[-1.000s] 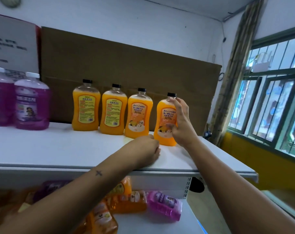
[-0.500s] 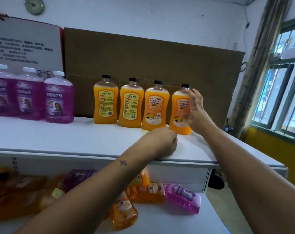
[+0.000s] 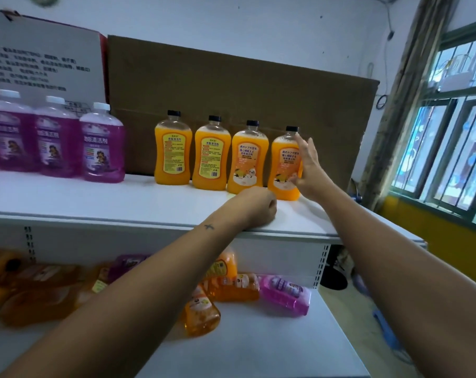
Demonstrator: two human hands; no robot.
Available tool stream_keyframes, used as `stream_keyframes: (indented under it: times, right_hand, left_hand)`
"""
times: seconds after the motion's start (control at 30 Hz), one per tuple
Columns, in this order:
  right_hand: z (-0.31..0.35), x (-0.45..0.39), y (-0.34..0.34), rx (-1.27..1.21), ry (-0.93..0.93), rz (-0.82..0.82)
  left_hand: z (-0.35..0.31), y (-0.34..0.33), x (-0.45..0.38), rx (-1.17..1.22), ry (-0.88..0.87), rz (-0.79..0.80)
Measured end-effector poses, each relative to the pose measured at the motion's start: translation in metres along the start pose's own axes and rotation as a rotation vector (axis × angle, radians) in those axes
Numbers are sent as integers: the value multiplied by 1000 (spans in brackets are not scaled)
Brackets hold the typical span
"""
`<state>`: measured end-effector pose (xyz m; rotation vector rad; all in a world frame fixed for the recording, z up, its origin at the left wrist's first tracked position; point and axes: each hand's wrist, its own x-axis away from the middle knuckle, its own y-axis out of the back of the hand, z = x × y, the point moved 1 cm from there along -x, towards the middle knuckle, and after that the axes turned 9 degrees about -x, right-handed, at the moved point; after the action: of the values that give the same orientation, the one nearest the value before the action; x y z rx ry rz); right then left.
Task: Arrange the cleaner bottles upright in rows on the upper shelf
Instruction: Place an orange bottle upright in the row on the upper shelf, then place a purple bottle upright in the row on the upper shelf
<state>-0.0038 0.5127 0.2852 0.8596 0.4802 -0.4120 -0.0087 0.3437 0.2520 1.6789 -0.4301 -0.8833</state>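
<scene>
Head view: right hand fingers straight against rightmost orange bottle, fourth upright on upper shelf; left hand fisted, empty, at shelf edge. Likely releasing; next, fetching bottles lying on lower shelf.

orange bottles, black caps | purple bottles, seemingly white caps

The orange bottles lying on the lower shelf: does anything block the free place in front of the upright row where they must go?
Only the left hand, a fist resting on the upper shelf before the third orange bottle. Elsewhere nothing visible blocks it.
</scene>
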Motion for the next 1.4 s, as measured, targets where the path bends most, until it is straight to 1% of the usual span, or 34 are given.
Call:
stream_keyframes:
  times: [0.13,0.23,0.3,0.37,0.4,0.43,0.5,0.57,0.63,0.7,0.8,0.9,0.97,1.1,1.17,1.23,1.3,1.37,1.4]
  right_hand:
    - [7,25,3,43,-40,99]
    - [15,62,3,4,-79,100]
    - [26,92,3,-59,-28,-3]
    - [38,123,1,-179,37,-159]
    - [43,140,-1,-262,56,-223]
    - [47,156,-4,-350,72,-275]
    - [45,189,-14,-513,103,-353]
    - [36,219,-32,-644,113,-423]
    - [25,243,-56,-775,47,-442]
    - [17,259,-84,-940,-100,-426]
    - [15,268,-131,-1140,-344,-354]
    - [21,267,-183,-1158,-517,-201]
    - [27,264,-210,-1150,-579,-141]
    - [49,250,-269,-1114,-622,14]
    - [61,244,-296,-1074,-585,119]
    - [73,236,-322,-1059,-534,231]
    - [84,227,-349,-1088,-521,331]
    - [96,215,-375,-1080,-490,421]
    - [99,209,-388,-1043,-434,449]
  left_hand:
    - [2,0,3,40,1,-40]
    - [0,8,10,50,-54,-171]
    - [-6,18,24,159,-105,-361]
    - [-19,23,53,368,-128,-581]
    - [-27,20,72,479,-137,-647]
    - [-35,13,93,579,-152,-671]
    - [-40,-12,136,713,-154,-635]
    - [-29,-47,170,762,-96,-563]
    - [-11,-83,197,828,48,-475]
    - [10,-112,222,876,218,-415]
    - [41,-139,256,914,450,-382]
    - [74,-152,279,943,651,-391]
    - [89,-154,286,945,697,-417]
    - [132,-156,299,935,797,-483]
    - [153,-155,303,892,837,-496]
    - [175,-159,305,771,854,-448]
    - [197,-168,308,628,855,-361]
    - [221,-175,309,524,841,-332]
    - [234,-176,308,466,827,-320]
